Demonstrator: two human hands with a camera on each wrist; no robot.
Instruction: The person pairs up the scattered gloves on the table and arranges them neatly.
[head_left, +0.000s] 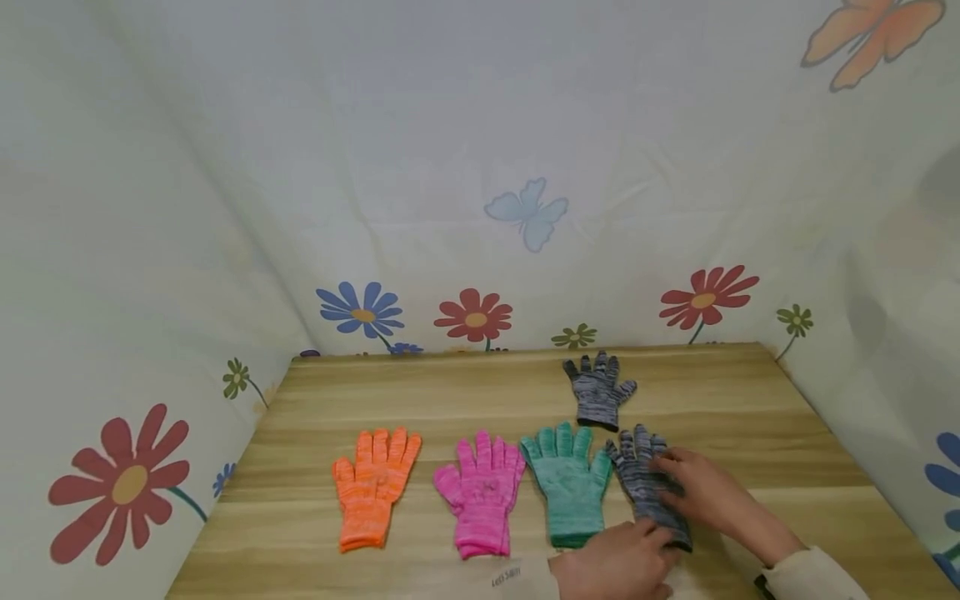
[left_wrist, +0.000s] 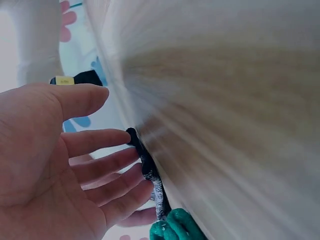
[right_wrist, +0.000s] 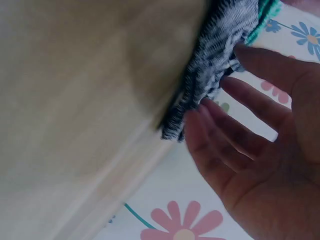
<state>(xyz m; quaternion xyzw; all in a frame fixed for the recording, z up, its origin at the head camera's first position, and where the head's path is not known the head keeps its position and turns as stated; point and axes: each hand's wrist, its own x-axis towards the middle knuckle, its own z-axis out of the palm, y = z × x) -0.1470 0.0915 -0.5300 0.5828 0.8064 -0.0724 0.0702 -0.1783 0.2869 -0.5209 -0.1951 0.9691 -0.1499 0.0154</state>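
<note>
A black-and-grey knitted glove [head_left: 643, 479] lies on the wooden table, fingers toward the back. My right hand [head_left: 708, 497] touches its right side with slightly bent, spread fingers; the right wrist view shows the fingertips against the grey knit [right_wrist: 215, 55]. At the cuff end is my left hand [head_left: 622, 562], its fingertips by the cuff and its fingers loosely extended in the left wrist view. Just left of this glove lies a green glove [head_left: 573, 483], flat. Behind it is a second black-and-grey glove [head_left: 597, 390], fingers spread.
A pink glove [head_left: 483, 496] and an orange glove [head_left: 375, 487] lie flat farther left in the same row. The wooden table [head_left: 277, 508] ends at the back and sides against a white cloth [head_left: 420, 125] printed with flowers and butterflies.
</note>
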